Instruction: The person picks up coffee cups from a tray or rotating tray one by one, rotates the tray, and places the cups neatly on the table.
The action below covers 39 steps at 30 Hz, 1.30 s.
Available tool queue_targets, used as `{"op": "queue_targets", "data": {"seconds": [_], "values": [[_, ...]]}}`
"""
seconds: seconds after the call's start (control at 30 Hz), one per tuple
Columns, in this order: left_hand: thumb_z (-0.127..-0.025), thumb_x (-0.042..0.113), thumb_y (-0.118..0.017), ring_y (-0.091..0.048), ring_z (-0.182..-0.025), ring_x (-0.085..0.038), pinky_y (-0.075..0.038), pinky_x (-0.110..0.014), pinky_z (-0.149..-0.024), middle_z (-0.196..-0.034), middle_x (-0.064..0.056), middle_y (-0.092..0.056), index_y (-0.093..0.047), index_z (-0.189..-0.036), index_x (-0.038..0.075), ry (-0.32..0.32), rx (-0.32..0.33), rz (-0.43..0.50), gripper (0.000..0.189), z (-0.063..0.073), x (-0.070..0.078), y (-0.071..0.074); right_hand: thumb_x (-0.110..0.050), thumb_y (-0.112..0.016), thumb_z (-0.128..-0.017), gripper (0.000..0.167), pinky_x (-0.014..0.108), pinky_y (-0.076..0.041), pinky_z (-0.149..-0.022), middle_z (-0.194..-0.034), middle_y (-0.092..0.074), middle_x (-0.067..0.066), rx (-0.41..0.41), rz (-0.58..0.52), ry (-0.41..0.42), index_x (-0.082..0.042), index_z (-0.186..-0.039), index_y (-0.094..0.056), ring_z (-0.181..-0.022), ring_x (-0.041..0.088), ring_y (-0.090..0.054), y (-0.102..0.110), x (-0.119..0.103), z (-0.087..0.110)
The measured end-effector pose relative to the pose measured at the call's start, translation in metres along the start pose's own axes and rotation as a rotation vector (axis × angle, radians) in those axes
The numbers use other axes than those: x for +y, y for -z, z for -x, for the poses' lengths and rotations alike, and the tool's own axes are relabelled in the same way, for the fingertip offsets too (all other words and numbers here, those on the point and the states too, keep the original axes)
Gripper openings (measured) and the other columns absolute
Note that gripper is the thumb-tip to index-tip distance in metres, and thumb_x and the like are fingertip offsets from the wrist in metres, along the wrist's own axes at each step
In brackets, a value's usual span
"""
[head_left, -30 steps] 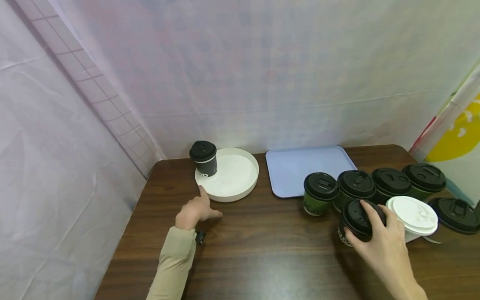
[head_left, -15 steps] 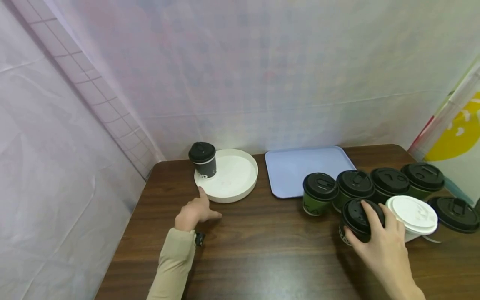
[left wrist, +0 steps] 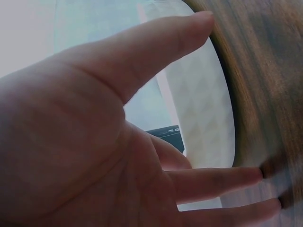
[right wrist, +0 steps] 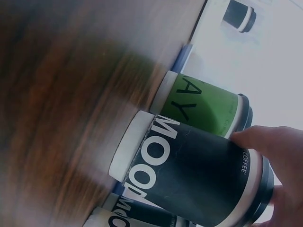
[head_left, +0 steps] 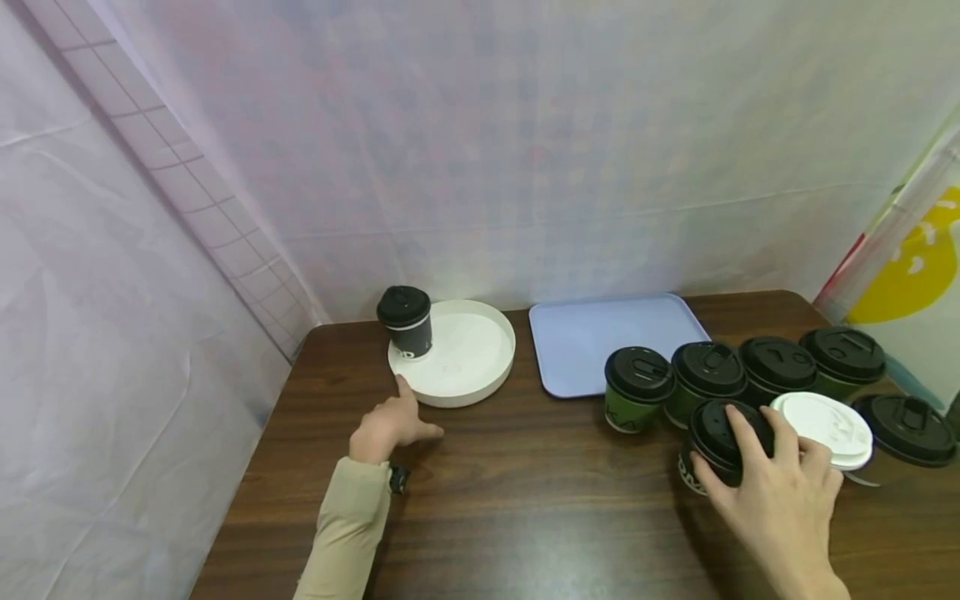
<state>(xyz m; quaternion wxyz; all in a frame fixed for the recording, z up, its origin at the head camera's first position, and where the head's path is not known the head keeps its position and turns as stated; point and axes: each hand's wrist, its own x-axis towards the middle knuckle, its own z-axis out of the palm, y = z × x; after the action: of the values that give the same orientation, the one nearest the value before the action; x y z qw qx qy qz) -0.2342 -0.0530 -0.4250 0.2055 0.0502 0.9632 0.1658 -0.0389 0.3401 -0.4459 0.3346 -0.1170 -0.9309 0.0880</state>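
Note:
A black paper coffee cup [right wrist: 189,165] with "MOOD" lettering and a black lid stands upright at the right front of the table. My right hand [head_left: 780,492] grips it near the lid, thumb on the near left side and fingers over the top. My left hand [head_left: 386,427] lies beside the front left rim of a round white tray [head_left: 480,379], fingers extended and holding nothing. In the left wrist view its thumb and fingers [left wrist: 213,183] spread across the tray's patterned wall. Another black lidded cup [head_left: 408,325] stands on that tray's left side.
Green cups with black lids [head_left: 637,387] stand in a row behind the gripped cup. A white-lidded cup [head_left: 825,425] and another black-lidded cup [head_left: 903,425] are to its right. A light blue rectangular tray [head_left: 592,333] lies behind, against the curtain [head_left: 525,150].
My right hand's outer fingers have spread to the right, partly over the white-lidded cup. The gripped cup seems slightly turned, showing more lettering. My left hand has stayed in place.

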Motion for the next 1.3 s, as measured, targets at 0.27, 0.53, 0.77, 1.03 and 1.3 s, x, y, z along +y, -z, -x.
{"op": "queue_targets", "data": {"seconds": [0.27,0.53,0.77,1.03,1.3], "values": [[-0.09,0.05,-0.076,-0.054,-0.134,-0.053,-0.048,-0.061,-0.11,-0.148,-0.04,-0.049,0.001,-0.161,-0.012,-0.017,0.011,-0.012,0.121,0.003,0.004,0.001,-0.083,-0.041,-0.089,0.093,0.067,-0.025,-0.072,-0.139,-0.049,0.036,0.194,-0.104,0.106,-0.006,-0.136,-0.059,-0.105,0.059,-0.038,0.001,-0.025,0.0],[-0.091,0.05,-0.075,-0.053,-0.136,-0.053,-0.046,-0.062,-0.111,-0.148,-0.039,-0.05,-0.01,-0.159,-0.015,-0.041,0.022,-0.036,0.113,0.006,0.007,0.002,-0.055,-0.065,-0.088,0.062,0.052,-0.031,-0.072,-0.129,-0.064,0.023,0.168,-0.241,0.383,-0.009,-0.129,-0.067,-0.1,0.044,-0.048,-0.019,-0.096,-0.018],[-0.09,0.049,-0.076,-0.052,-0.137,-0.053,-0.045,-0.063,-0.112,-0.149,-0.038,-0.05,-0.011,-0.159,-0.014,-0.04,0.038,-0.02,0.114,0.009,0.006,0.003,-0.038,-0.087,-0.077,0.063,0.049,-0.044,-0.086,-0.124,-0.067,0.016,-0.063,-0.339,0.482,-0.011,-0.13,-0.066,-0.107,0.035,-0.056,-0.047,-0.167,-0.049],[-0.086,0.046,-0.08,-0.057,-0.131,-0.053,-0.047,-0.064,-0.108,-0.146,-0.036,-0.054,-0.007,-0.163,-0.006,-0.013,0.056,0.04,0.118,0.011,-0.006,-0.007,-0.035,-0.079,-0.089,0.071,0.061,-0.049,-0.107,-0.144,-0.054,0.029,-0.353,-0.49,0.503,-0.005,-0.148,-0.052,-0.133,0.048,-0.051,-0.104,-0.243,-0.104],[-0.086,0.044,-0.082,-0.063,-0.123,-0.049,-0.049,-0.064,-0.105,-0.145,-0.031,-0.058,-0.008,-0.167,0.008,-0.002,0.049,0.107,0.116,0.009,-0.001,-0.023,-0.042,-0.074,-0.094,0.083,0.064,-0.048,-0.111,-0.164,-0.029,0.031,-0.533,-0.441,0.479,-0.012,-0.161,-0.035,-0.148,0.055,-0.034,-0.144,-0.274,-0.14]]}}
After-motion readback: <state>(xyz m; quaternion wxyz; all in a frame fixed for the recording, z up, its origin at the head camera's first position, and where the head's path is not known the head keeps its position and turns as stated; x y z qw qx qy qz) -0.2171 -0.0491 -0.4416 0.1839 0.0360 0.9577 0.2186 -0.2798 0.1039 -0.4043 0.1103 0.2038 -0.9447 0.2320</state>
